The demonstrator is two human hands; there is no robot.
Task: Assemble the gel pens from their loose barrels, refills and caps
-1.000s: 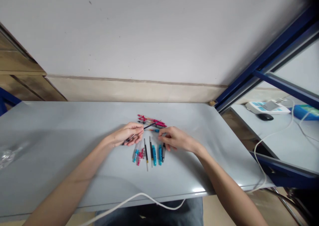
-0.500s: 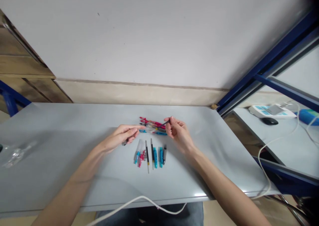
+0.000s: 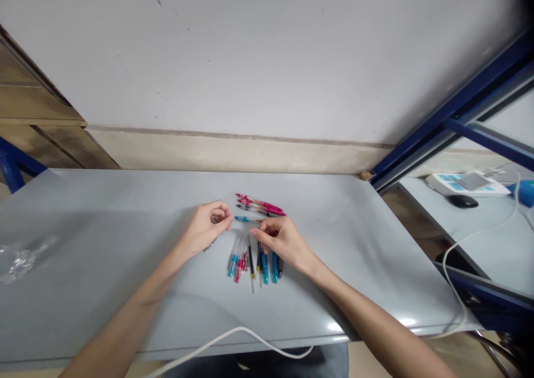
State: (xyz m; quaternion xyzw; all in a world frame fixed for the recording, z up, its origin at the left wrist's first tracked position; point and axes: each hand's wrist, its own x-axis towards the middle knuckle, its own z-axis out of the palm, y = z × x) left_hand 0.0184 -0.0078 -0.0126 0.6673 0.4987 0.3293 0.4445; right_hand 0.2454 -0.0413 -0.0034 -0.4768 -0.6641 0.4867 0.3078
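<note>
Cable [image 3: 240,329] near table edge [image 3: 233,349], pens [image 3: 275,268] beyond.

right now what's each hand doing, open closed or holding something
Left hand: fingers curled; whether it holds anything cannot be told.
Right hand: curled near pens; hold cannot be told.

The left hand [image 3: 208,225] and right hand [image 3: 286,242] were bare, as were the slim, tapering forearms, the left forearm [image 3: 137,306] near eight o'clock, the right forearm [image 3: 359,306] between four and five. At six o'clock, dark blue-grey cloth [image 3: 336,361] covered the lap, almost black toward its middle.
</note>
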